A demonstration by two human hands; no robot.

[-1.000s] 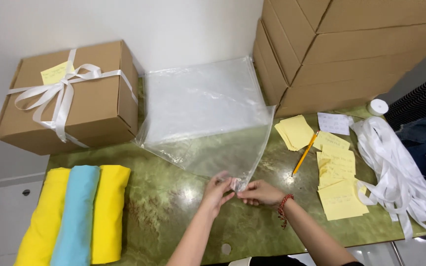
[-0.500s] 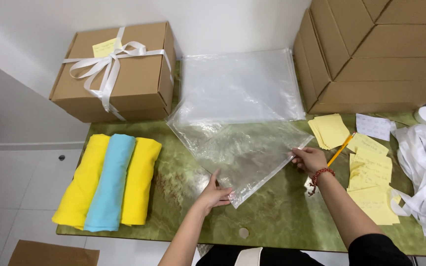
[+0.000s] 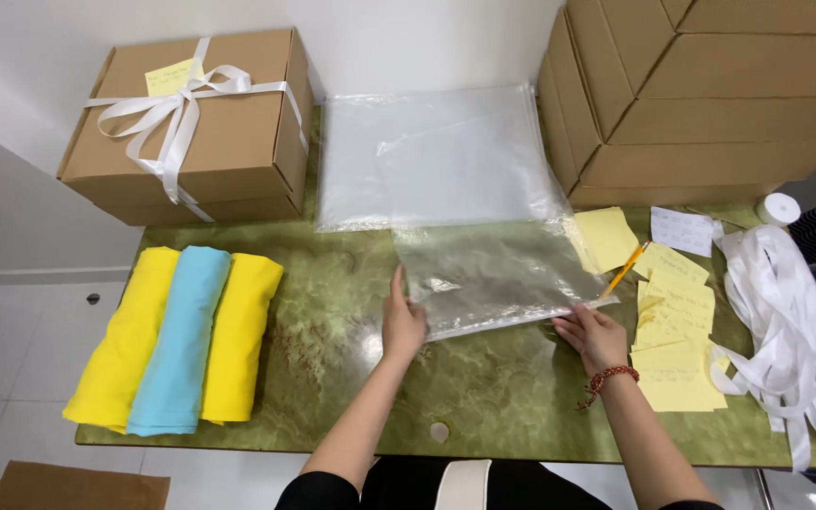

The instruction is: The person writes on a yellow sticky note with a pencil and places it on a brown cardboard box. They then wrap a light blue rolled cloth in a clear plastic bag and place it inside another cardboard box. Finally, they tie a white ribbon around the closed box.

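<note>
A clear plastic bag (image 3: 498, 274) lies flat on the green marbled table (image 3: 332, 368). My left hand (image 3: 402, 321) rests on the bag's near left corner, fingers together. At the near right edge my right hand (image 3: 589, 332), with a red bead bracelet on the wrist, pinches the bag's rim. A stack of more clear bags (image 3: 436, 156) lies behind it against the wall.
Three rolled cloths, yellow, blue (image 3: 181, 340) and yellow, lie at the left. A ribboned cardboard box (image 3: 195, 123) stands back left, stacked cardboard boxes (image 3: 710, 94) back right. Yellow notes (image 3: 677, 349), a pencil (image 3: 623, 270) and white ribbon (image 3: 795, 331) are at the right.
The bag has been pulled off the stack and laid flat nearer the table's front. My right hand moved from its far right corner to its near right edge; the camera shifted right.
</note>
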